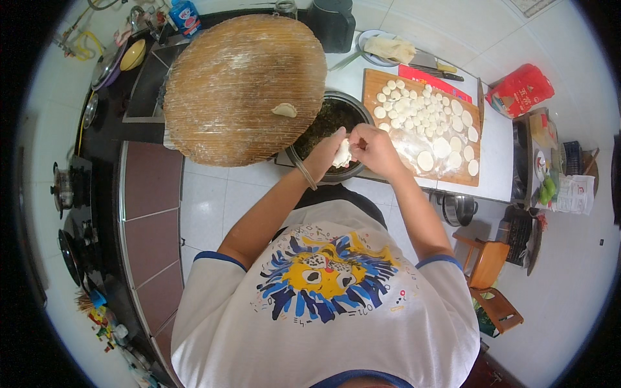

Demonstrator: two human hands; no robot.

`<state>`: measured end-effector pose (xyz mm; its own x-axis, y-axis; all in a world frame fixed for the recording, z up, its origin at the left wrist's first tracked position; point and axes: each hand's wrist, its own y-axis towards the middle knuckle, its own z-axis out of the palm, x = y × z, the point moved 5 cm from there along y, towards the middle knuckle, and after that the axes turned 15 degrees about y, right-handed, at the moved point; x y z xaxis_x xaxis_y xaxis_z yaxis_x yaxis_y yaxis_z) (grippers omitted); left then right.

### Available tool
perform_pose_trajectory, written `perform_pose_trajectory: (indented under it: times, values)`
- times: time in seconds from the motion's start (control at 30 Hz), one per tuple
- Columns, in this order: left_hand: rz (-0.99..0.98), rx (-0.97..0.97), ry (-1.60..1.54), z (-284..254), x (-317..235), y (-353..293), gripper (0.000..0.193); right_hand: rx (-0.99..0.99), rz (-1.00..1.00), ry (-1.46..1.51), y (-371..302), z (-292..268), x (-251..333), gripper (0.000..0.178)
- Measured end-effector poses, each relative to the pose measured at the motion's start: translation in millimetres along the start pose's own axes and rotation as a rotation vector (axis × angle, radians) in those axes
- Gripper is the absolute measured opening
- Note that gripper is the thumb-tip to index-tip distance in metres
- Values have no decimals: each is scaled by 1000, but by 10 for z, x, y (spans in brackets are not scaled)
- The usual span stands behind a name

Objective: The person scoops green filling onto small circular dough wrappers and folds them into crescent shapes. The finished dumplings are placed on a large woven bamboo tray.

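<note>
A white dumpling (341, 156) rests in my left hand (323, 156), its fingers closed around it above a large bowl. My right hand (376, 151) is closed in a pinch at the dumpling's upper edge; the exact contact of its fingertips is partly hidden. Below both hands, the bowl (299, 155) holds a dark green chopped filling (336, 115). To the left lies a big round slatted tray (226, 90), dusted with flour, with one folded dumpling (284, 110) near its right side.
A wooden board (446, 176) on the right carries several small dough pieces (414, 110) and flat round wrappers (425, 161). Behind it are a plate with dough (390, 49), knives (438, 73) and a red bag (521, 90). A dark jug (330, 26) stands beyond the tray.
</note>
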<state>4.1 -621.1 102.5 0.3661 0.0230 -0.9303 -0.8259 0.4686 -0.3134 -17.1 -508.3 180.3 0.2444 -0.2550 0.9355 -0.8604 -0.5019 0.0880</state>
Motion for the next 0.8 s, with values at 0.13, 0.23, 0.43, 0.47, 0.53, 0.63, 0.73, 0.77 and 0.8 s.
perform_pose_trajectory:
  times: [0.13,0.23,0.43,0.47,0.53,0.63,0.73,0.77,0.8]
  values:
    - [-32,-164,-10,-14,-131,-42,51,-30,52,-36,2,-13,49,16]
    - [-76,-183,-17,-89,-171,-73,54,-11,-71,49,20,-82,194,14]
    - [-58,-14,-25,-35,-163,-59,65,135,-243,-46,74,-101,147,12]
    - [-63,-8,-24,-34,-159,-53,66,129,-243,-39,75,-102,140,12]
    - [-79,4,-34,-33,-143,-43,68,118,-245,-26,69,-100,132,11]
    - [-100,19,-66,-36,-104,-34,70,141,-253,-121,68,-69,136,12]
    - [-94,23,-87,-51,-92,-39,70,116,-261,-179,76,-32,86,14]
    - [-87,19,-86,-54,-106,-48,70,86,-241,-171,87,-21,90,12]
    - [-79,16,-86,-59,-114,-54,69,56,-222,-163,103,10,110,11]
